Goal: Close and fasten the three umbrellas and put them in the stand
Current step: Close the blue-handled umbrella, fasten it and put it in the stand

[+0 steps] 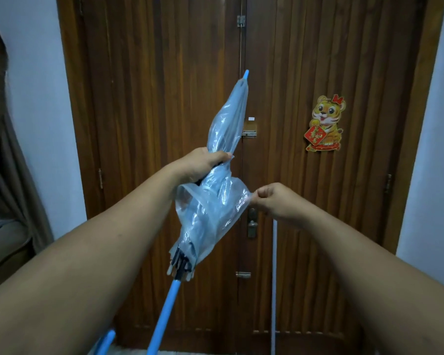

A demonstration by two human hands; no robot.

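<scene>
Here, the left hand (203, 162) grips a folded umbrella (215, 190); the right hand (274, 201) pinches its canopy edge. The handle is cut off below.

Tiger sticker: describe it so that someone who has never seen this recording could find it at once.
Start from the brown wooden double door that fills the wall ahead. On its right leaf, right of the umbrella held by the left hand, sits the tiger sticker. It is the only bright thing on the door: a yellow cartoon tiger with a red bow, holding a red diamond sign.
</scene>
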